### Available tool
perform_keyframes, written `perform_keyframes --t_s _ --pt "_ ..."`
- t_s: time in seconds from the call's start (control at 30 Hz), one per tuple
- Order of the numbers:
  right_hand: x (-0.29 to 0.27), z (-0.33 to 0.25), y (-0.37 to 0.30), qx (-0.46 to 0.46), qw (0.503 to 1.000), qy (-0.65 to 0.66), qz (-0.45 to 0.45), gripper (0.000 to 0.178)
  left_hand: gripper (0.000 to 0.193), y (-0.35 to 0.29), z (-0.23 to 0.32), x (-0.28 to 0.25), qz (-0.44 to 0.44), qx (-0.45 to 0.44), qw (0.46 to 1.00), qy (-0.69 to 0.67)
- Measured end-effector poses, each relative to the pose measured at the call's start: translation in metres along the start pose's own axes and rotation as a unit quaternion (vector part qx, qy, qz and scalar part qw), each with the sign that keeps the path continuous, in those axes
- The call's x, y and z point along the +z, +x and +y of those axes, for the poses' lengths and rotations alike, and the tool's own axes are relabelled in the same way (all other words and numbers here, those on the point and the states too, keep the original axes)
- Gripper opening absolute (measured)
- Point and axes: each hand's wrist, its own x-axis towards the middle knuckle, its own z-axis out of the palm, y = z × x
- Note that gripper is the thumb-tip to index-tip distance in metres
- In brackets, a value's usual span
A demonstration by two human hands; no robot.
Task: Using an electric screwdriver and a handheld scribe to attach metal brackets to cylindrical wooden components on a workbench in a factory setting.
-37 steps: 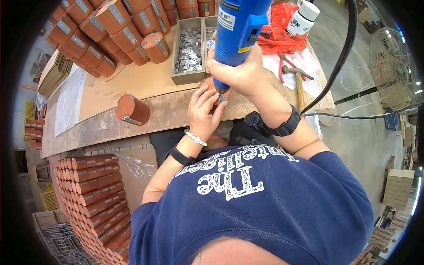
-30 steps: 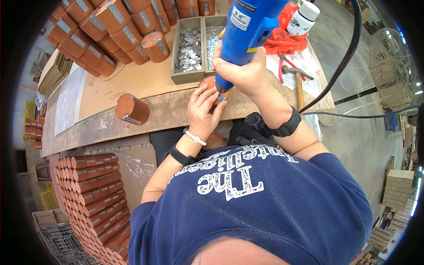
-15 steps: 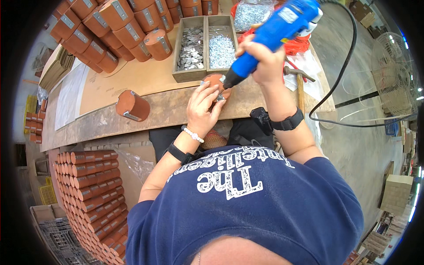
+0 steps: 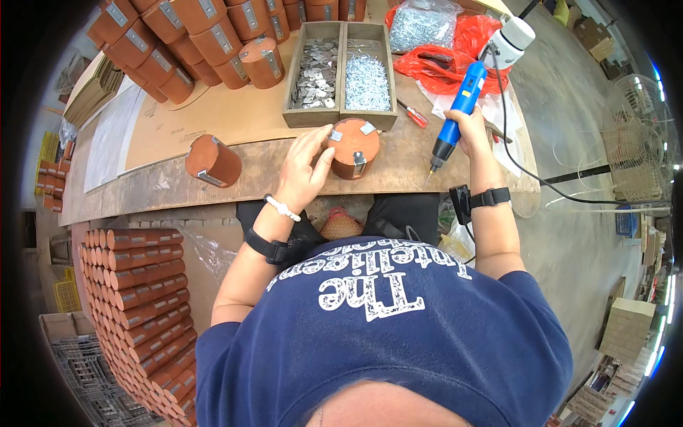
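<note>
A reddish-brown cylinder point(image 4: 353, 146) stands on the table in front of me, three small metal plates spaced round its top edge; the nearest is bent down over the side. Against its left side rests my left hand point(image 4: 300, 167), fingers stretched out and thumb apart, touching it without wrapping round it. My right hand point(image 4: 471, 132) is closed round a blue corded electric screwdriver point(image 4: 449, 132). Its bit points down near the table surface, to the right of the cylinder and apart from it. A second cylinder point(image 4: 213, 161) with metal plates lies tilted to the left.
Beyond the cylinder sits a wooden box point(image 4: 340, 114) with metal plates on the left and screws on the right. A screwdriver point(image 4: 414, 114) with a red handle, a red plastic bag point(image 4: 434, 65) and a white bottle point(image 4: 514, 35) lie right. Stacked cylinders point(image 4: 196, 35) fill the far left.
My right hand has brought the electric screwdriver off the cylinder, to the right and down. My left hand has shifted from the cylinder's top to its left side, uncovering the plates.
</note>
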Motion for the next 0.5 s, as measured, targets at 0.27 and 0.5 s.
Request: perform_keyframes --t_s 0.27,0.5 --pt "-0.001 0.027 0.004 0.021 0.985 -0.167 -0.04 0.064 0.044 0.006 -0.001 -0.004 -0.073 -0.009 0.997 -0.011" --pt "0.027 -0.027 -0.043 -0.161 0.895 -0.406 -0.092 0.054 0.065 0.005 0.008 -0.003 -0.061 0.014 0.997 0.033"
